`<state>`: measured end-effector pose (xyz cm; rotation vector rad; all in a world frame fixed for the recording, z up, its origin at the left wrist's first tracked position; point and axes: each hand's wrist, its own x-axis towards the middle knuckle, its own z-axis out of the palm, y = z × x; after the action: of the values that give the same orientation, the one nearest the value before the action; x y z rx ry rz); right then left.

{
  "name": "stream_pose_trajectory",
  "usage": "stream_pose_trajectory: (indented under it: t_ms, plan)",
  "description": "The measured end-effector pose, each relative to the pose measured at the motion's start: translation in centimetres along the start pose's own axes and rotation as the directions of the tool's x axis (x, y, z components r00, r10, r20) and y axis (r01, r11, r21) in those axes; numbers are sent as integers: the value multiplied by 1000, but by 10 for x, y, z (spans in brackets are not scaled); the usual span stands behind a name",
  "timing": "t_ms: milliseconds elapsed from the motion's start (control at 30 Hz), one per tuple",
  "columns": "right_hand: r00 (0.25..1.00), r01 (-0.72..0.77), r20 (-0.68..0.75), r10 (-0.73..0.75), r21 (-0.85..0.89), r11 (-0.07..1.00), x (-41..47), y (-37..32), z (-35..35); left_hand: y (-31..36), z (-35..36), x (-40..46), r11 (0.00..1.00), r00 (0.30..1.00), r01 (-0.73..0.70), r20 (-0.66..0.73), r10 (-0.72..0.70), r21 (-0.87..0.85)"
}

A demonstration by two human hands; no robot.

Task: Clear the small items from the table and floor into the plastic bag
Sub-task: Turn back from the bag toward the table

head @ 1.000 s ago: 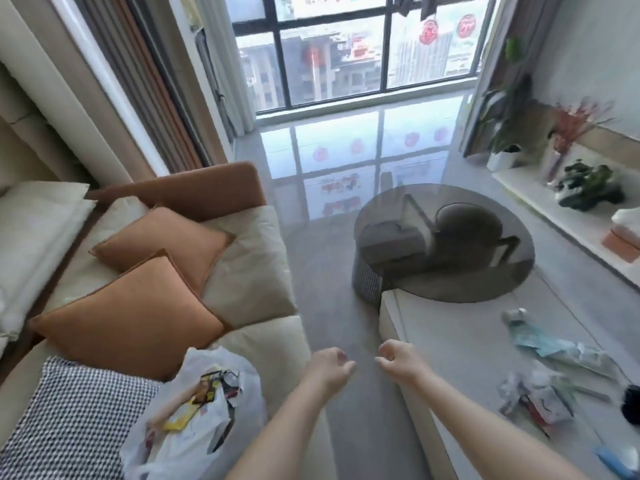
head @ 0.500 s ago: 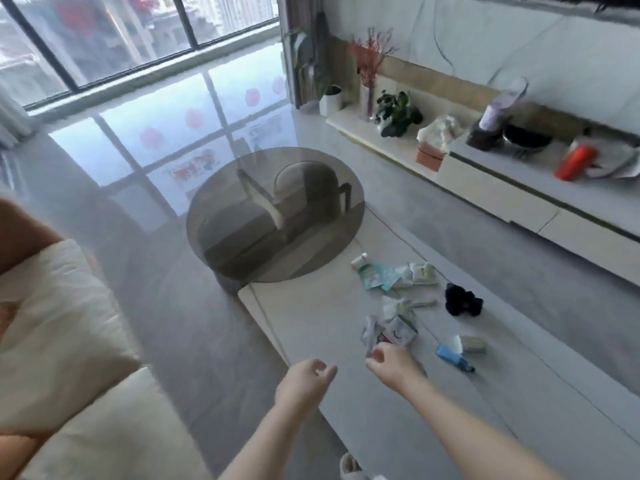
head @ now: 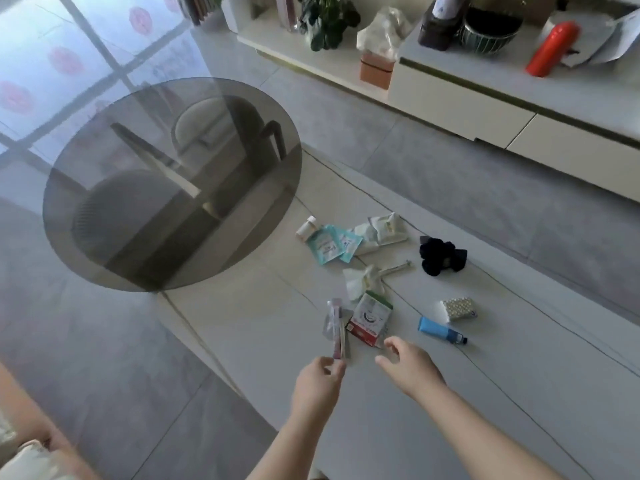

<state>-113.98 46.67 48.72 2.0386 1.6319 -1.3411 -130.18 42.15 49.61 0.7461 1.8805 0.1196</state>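
Note:
Small items lie scattered on the pale low table (head: 398, 431): teal sachets (head: 327, 245), white packets (head: 382, 230), a small bottle (head: 306, 228), a black scrunchie (head: 441, 256), crumpled tissue (head: 360, 278), a red-and-white packet (head: 369, 317), a blue tube (head: 440, 330) and a beaded box (head: 459, 308). My left hand (head: 317, 382) pinches the near end of slim stick packets (head: 337, 332). Beside it, my right hand (head: 410, 367) hovers with fingers apart, just short of the red-and-white packet. The plastic bag is out of view.
A round smoked-glass table (head: 173, 181) overlaps the low table's far left end. A long white cabinet (head: 485, 109) along the wall carries plants, a bowl and a red bottle (head: 552, 48). Grey floor runs between the cabinet and the table. A sofa corner shows at bottom left.
The view has swung from the sofa and the bag to the table's items. Both hands have reached forward, and my left hand has taken hold of the slim stick packets.

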Motion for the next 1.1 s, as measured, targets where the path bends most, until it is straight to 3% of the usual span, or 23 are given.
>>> stream_pose_trajectory:
  t_ms: [333,533,700,867,1000,1100]
  plan:
    - [961,-186,-194,197,72,980,130,16,62,-14,64,150,994,999,1,-37,3,108]
    - [908,-295,-318,271,-27,955,162,10,77,-13,90,178,976,981,98,-185,-62,196]
    - [884,-321,-329,333,91,943,176,16,81,-20,92,186,977,976,80,-214,-37,196]
    - [909,-195,-307,284,289,937,169,23,73,-26,80,186,979,984,39,-179,-3,200]
    - [935,-93,-271,229,436,895,154,29,58,-22,70,179,995,988,-4,-151,19,103]
    - [906,-86,-313,284,521,849,149,43,45,-15,63,174,999,989,-22,-145,26,28]
